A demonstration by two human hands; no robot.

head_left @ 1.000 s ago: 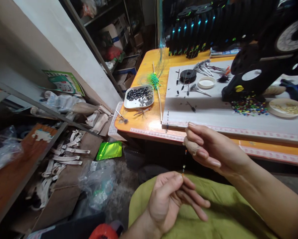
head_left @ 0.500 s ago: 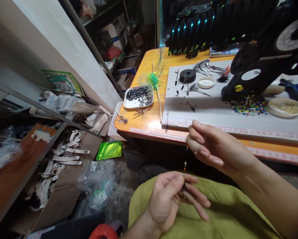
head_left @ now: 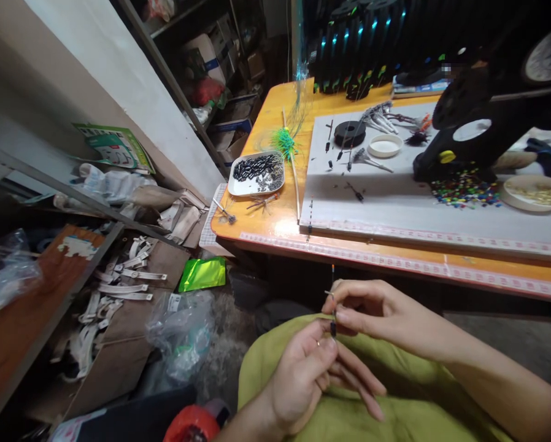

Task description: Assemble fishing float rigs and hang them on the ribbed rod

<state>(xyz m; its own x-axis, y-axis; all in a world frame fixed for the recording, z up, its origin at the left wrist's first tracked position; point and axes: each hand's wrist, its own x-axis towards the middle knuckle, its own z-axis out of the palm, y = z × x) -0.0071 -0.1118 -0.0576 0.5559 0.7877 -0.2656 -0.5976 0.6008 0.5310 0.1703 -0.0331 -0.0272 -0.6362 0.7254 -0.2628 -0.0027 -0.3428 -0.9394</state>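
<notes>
Over my lap, my left hand pinches the lower end of a thin line between thumb and forefinger, its other fingers loosely stretched. A small black piece hangs on the line just above that thumb. My right hand closes its thumb and fingertips on the same line slightly higher up. Above the right fingertips, a dark strand with an orange tip sticks up. A tiny shiny bit shows by the left forefinger, too small to name.
On the table stand a white tray of black pieces, a black spool, a heap of coloured beads and a dish of brass-coloured parts. A tape measure strip runs along the front edge. Large black reels stand behind.
My right hand has come down from the table edge to the left hand and now grips the line. The black piece now shows above my left thumb.
</notes>
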